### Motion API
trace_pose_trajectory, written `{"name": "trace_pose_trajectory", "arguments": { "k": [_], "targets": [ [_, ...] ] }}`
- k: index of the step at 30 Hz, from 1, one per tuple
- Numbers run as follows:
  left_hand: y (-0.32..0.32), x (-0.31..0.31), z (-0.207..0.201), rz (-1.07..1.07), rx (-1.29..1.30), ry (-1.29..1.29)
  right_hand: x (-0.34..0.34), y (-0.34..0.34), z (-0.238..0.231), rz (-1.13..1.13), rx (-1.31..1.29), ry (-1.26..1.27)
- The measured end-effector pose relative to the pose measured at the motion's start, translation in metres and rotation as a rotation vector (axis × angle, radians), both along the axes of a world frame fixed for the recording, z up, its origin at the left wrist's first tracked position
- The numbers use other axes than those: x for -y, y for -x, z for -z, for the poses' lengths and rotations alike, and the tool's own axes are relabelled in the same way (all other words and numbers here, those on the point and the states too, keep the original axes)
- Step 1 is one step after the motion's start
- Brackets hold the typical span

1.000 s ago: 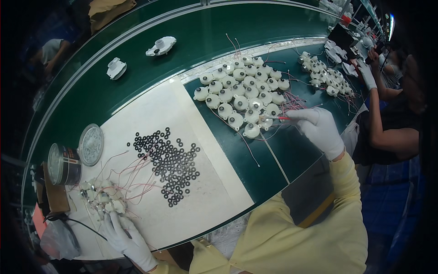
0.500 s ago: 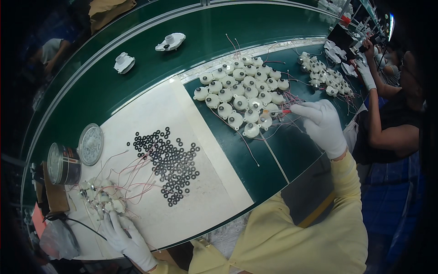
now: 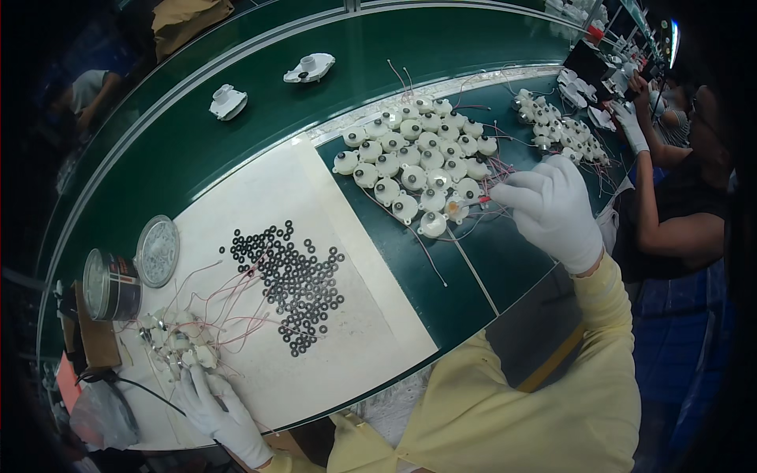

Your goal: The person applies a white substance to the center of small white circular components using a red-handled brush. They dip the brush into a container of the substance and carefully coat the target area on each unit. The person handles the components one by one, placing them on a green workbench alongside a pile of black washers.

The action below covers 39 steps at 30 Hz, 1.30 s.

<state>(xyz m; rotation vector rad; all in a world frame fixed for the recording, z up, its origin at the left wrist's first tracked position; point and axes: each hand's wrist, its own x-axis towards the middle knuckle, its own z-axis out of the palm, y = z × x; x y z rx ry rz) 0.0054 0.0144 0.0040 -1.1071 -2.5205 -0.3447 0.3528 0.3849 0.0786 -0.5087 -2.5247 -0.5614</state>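
Observation:
My right hand (image 3: 552, 209), in a white glove, pinches a small brush (image 3: 482, 200) with a red handle. Its brownish tip is over a white round motor (image 3: 457, 211) at the near right edge of a large group of such motors (image 3: 410, 154). These stand close together, dark shafts upward, with pinkish wires trailing out. My left hand (image 3: 211, 406), also gloved, lies low on the white board with fingers stretched out. Its fingertips touch or nearly touch a loose pile of motors (image 3: 180, 339) with wires.
Many black rings (image 3: 303, 276) are scattered on the white board (image 3: 371, 335). A tin can (image 3: 110, 285) and its round lid (image 3: 158, 251) stand at the left, near a clear plastic bag (image 3: 102, 414). Two white housings (image 3: 229, 102) sit on the green belt (image 3: 426, 39). At right, a co-worker's gloved hand (image 3: 629, 126) is near another motor group (image 3: 568, 134).
My right hand has shifted slightly left, bringing the brush tip lower and nearer, onto the near right motor. Both white housings have moved right with the belt. My left hand stays still.

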Motion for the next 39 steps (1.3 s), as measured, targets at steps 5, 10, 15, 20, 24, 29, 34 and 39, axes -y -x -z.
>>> {"name": "trace_pose_trajectory", "arguments": {
  "k": [5,10,15,20,24,29,34,39],
  "targets": [
    [-0.001,0.003,0.002,-0.005,-0.001,0.011,0.001,-0.004,0.0,0.025,0.028,-0.037],
    [0.0,0.003,0.001,0.0,-0.017,0.019,0.0,-0.009,0.0,0.03,-0.007,-0.016],
    [0.0,-0.002,0.001,0.02,-0.052,-0.013,0.003,-0.003,0.007,-0.002,-0.045,-0.012],
    [0.001,0.002,0.001,0.005,-0.025,0.014,0.004,-0.008,0.01,0.033,-0.024,-0.004],
    [0.002,0.002,0.002,-0.01,-0.019,0.02,0.005,-0.021,0.005,0.055,-0.069,0.002],
    [0.002,0.002,0.002,-0.003,-0.03,0.027,-0.004,-0.036,0.011,0.09,-0.101,0.014],
    [-0.002,-0.003,-0.001,0.019,-0.053,-0.033,-0.004,-0.031,0.019,0.083,-0.101,0.05],
    [0.0,0.0,0.001,0.013,-0.044,0.012,-0.004,-0.029,0.026,0.097,-0.092,0.055]
  ]
}}
